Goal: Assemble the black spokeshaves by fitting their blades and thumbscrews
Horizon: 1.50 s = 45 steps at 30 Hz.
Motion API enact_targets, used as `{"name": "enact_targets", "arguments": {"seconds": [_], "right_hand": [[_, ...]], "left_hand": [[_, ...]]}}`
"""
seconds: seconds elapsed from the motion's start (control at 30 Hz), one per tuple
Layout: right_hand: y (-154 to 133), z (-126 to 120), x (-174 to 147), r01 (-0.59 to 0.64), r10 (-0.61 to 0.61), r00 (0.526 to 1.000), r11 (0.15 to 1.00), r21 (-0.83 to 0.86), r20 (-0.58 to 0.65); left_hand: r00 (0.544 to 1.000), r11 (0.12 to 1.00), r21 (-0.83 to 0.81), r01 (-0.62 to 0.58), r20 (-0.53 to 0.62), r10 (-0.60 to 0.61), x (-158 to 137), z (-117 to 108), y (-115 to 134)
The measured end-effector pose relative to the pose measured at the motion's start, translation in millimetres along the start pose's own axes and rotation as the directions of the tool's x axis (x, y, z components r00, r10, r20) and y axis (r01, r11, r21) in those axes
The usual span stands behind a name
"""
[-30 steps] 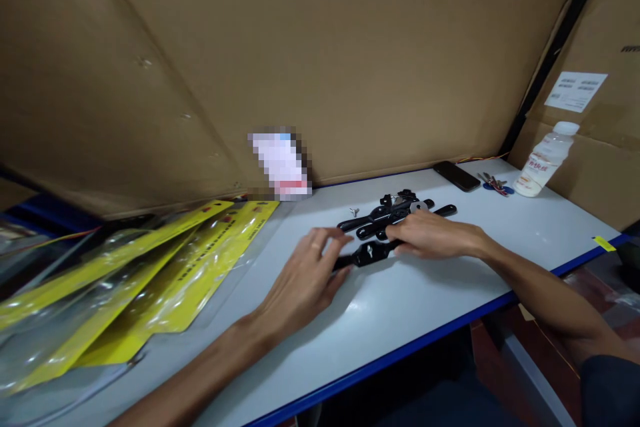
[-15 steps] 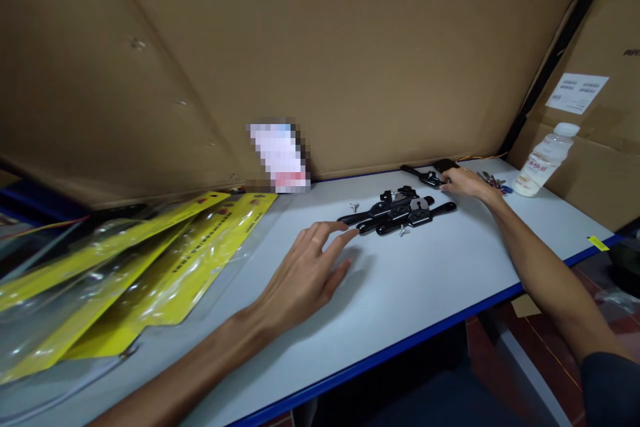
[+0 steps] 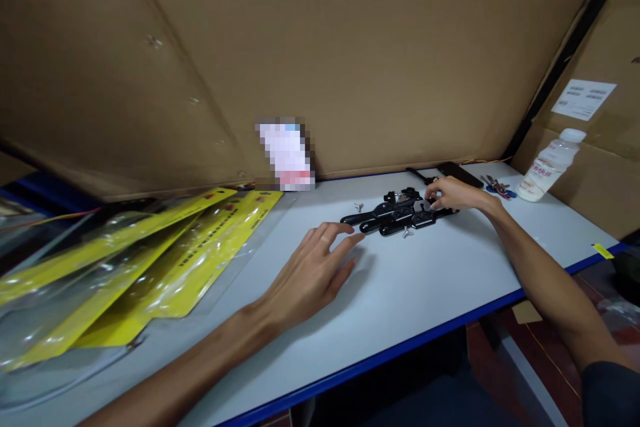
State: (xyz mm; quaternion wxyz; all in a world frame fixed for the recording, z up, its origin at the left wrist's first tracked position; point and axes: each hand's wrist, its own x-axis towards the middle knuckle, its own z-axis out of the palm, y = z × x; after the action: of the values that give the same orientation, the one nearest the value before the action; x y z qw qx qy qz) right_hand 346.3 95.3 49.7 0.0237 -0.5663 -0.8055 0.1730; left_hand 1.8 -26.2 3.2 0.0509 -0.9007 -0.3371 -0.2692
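Black spokeshave (image 3: 421, 176) is set apart far; remaining spokeshaves (image 3: 397, 217) now reached by right hand (image 3: 456, 193), grasp unclear; left hand (image 3: 311, 265) empty.

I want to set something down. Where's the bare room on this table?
Widest patch: between the left hand, the right forearm and the blue front edge. Another lies between that forearm, the bottle and the yellow tape. Crowded: the left end, under yellow packages, and around the right hand, among black tools.

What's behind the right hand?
Behind the right hand, a dark phone and part of a black tool show. The hand covers the tool's remainder; what lies under the palm can't be seen.
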Motion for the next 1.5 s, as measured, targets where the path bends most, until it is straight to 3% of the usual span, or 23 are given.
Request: {"name": "enact_targets", "arguments": {"seconds": [0.27, 0.37, 0.43, 0.5, 0.63, 0.77, 0.87, 0.97, 1.03, 1.2, 1.3, 1.37, 1.43, 1.5], "right_hand": [[-16.4, 15.7, 2.1, 0.147, -0.173, 0.983, 0.942, 0.301, 0.063], [-14.5, 18.0, 10.5, 0.099, -0.064, 0.988, 0.960, 0.263, -0.140], [-11.0, 19.6, 17.6, 0.008, 0.028, 0.945, 0.994, 0.109, -0.326], [-8.8, 23.2, 24.4, -0.090, 0.075, 0.917, 0.996, -0.019, -0.392], [-12.6, 30.0, 29.9, -0.128, 0.086, 0.930, 0.987, -0.096, -0.359], [-16.7, 17.0, 15.9, -0.076, 0.031, 0.958, 0.986, -0.148, -0.285], [-15.4, -2.4, -4.2, 0.060, -0.068, 0.997, 0.985, -0.162, -0.043], [-16.0, -14.0, -21.9, 0.107, -0.079, 0.970, 0.988, -0.115, 0.228], [-19.9, -13.5, -28.5, 0.097, -0.051, 0.950, 0.986, -0.136, 0.307], [-41.4, 0.7, -31.0, 0.210, -0.161, 0.944, 0.966, -0.151, 0.287], [-60.0, 5.1, -33.5, 0.309, -0.292, 0.923, 0.951, -0.029, 0.251], [-72.0, 5.2, -38.3, 0.353, -0.361, 0.919, 0.933, 0.072, 0.159], [-80.6, 5.0, -44.8, 0.366, -0.378, 0.923, 0.920, 0.139, 0.075], [-84.1, 6.7, -51.1, 0.351, -0.363, 0.926, 0.928, 0.122, 0.098]], "left_hand": [[1.000, 1.000, -0.005, -0.004, 0.006, 0.004, -1.0, 3.0, -1.7], [1.000, 1.000, 0.000, -0.013, -0.003, 0.013, -0.9, 3.6, -2.3], [1.000, 1.000, -0.009, -0.016, -0.002, 0.016, -0.5, 3.8, -2.5], [1.000, 1.000, -0.020, -0.015, -0.001, 0.015, 0.2, 3.4, -2.6], [1.000, 1.000, -0.011, -0.022, -0.010, 0.022, 1.1, 1.4, -2.6], [1.000, 1.000, -0.014, -0.021, -0.003, 0.021, 0.5, 1.5, -3.0], [1.000, 1.000, -0.018, -0.013, 0.017, 0.013, 0.0, 2.9, -3.4], [1.000, 1.000, -0.014, -0.015, 0.022, 0.015, 0.1, 3.5, -3.4], [1.000, 1.000, -0.016, -0.020, 0.022, 0.021, 0.4, 3.1, -2.8], [0.999, 0.999, -0.026, -0.033, 0.024, 0.034, 0.8, 1.2, -0.9], [0.999, 0.999, -0.034, -0.029, 0.040, 0.030, 0.5, 0.8, -0.8], [0.998, 0.999, -0.042, -0.014, 0.060, 0.016, 0.1, 1.4, -1.3], [0.996, 0.999, -0.044, 0.001, 0.089, 0.003, -0.6, 2.9, -2.1], [0.992, 0.999, -0.048, 0.008, 0.123, -0.002, -1.2, 4.7, -3.0]]}}
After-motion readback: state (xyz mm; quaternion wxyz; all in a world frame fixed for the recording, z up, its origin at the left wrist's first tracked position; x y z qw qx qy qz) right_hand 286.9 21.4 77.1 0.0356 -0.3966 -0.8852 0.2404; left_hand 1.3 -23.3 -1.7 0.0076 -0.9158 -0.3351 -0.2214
